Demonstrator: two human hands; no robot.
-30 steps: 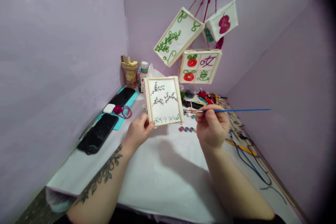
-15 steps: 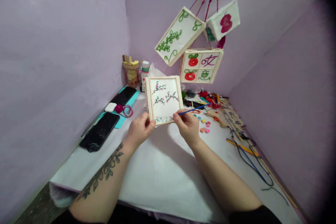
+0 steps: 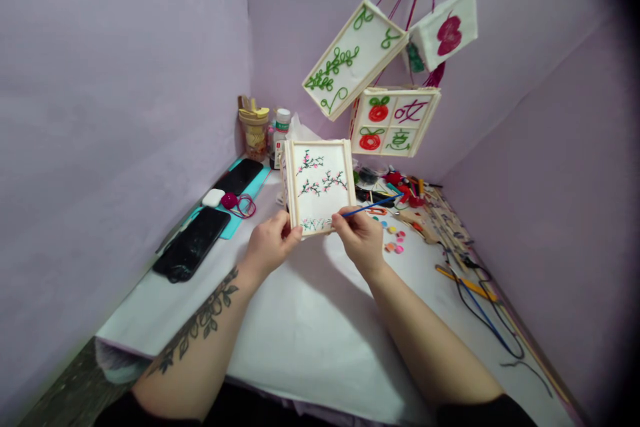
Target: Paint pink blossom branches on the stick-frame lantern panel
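Left hand point(image 3: 270, 243): thumb and fingers grip the lower left corner of the wood-framed box, thumb on its front edge.
Right hand point(image 3: 364, 240): fingertips pinch the blue paintbrush point(image 3: 376, 204) close to its bristle end; a second ago it is out to the right, now it meets the lower right corner.
Wood-framed box point(image 3: 317, 206): held above the white tablecloth point(image 3: 300, 320), blossom-branch face toward the person.
Brushwork: with the hand brought in, it appears to centre on the bottom floral border; I can't tell whether the bristles touch.
Paint pots point(image 3: 399, 235): just beside the right hand.
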